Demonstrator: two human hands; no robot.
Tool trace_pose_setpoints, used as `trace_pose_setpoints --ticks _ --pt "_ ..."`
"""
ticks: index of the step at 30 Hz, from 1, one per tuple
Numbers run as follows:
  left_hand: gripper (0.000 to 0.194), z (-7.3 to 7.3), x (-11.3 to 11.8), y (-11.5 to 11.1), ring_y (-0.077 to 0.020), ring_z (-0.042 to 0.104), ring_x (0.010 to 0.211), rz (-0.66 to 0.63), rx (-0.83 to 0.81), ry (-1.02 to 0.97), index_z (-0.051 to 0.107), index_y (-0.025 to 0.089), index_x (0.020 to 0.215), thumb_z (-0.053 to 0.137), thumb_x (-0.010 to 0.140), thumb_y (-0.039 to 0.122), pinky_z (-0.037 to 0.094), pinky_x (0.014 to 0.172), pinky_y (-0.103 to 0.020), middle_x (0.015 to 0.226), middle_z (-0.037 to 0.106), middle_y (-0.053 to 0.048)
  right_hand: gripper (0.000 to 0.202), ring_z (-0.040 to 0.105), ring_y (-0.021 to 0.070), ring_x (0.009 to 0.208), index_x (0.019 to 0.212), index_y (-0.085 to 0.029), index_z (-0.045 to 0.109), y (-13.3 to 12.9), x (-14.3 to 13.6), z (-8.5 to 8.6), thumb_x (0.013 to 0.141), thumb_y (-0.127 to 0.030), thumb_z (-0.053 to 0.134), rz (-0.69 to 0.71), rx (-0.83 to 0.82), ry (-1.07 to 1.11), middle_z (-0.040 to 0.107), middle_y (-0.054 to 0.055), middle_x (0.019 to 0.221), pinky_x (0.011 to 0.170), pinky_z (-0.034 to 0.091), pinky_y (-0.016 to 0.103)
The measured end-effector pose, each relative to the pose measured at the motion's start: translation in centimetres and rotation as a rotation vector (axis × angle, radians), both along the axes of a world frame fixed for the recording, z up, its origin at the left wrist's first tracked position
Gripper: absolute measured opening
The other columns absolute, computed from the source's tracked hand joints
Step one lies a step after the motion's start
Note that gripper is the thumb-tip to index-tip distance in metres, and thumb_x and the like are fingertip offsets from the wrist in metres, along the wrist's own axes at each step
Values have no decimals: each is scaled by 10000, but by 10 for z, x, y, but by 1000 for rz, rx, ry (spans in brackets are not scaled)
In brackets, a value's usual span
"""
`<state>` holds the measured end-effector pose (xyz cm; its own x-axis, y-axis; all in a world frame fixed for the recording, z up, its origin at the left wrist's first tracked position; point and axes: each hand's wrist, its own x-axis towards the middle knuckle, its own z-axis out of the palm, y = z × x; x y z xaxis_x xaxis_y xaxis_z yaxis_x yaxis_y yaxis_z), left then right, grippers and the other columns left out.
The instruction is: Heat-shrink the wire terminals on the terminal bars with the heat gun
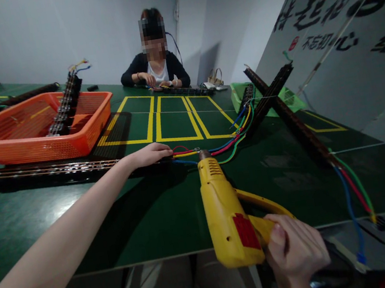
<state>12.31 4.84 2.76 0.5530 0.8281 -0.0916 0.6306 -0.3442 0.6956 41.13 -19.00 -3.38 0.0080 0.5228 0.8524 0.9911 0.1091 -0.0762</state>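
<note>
My right hand (pixel 296 247) is wrapped around the handle of a yellow heat gun (pixel 220 207). The gun's metal nozzle points away from me, right at the red, yellow and blue wires (pixel 187 154) in front of it. My left hand (pixel 152 154) is closed over the right end of a long black bar (pixel 54 171), where these wires come out; its fingertips are partly hidden. Past the nozzle, a bundle of coloured wires (pixel 244 128) curves up to the right toward other dark bars.
An orange basket (pixel 94 125) with a bar leaning in it stands at left. Two crossed dark bars (pixel 295 127) lie over a green basket (pixel 295 98) at right, wires hanging past the table edge. Across the green table (pixel 146 219) sits another person (pixel 155 69) handling a bar.
</note>
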Motion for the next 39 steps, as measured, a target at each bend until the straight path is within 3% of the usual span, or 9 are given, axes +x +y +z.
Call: trace_pose_setpoints --ticks 12,21,39 --pt "479 0 2 0 -208 583 895 -47 64 -5 645 145 956 438 788 543 433 811 -280 960 665 -50 223 596 159 687 813 -180 599 1 -33 2 877 -198 386 95 -19 45 672 30 713 702 409 310" --pt "433 -3 0 3 -203 578 894 -57 123 26 628 130 975 383 799 440 439 828 -287 965 656 -58 217 606 155 713 806 -182 599 5 -60 1 862 -195 390 169 -21 105 673 24 722 729 412 316" --pt "474 -2 1 -3 -193 580 871 -21 79 -7 651 159 965 443 802 552 431 806 -267 958 667 -38 265 605 147 676 771 -181 612 1 -15 2 879 -207 371 47 -11 21 667 26 693 705 403 290"
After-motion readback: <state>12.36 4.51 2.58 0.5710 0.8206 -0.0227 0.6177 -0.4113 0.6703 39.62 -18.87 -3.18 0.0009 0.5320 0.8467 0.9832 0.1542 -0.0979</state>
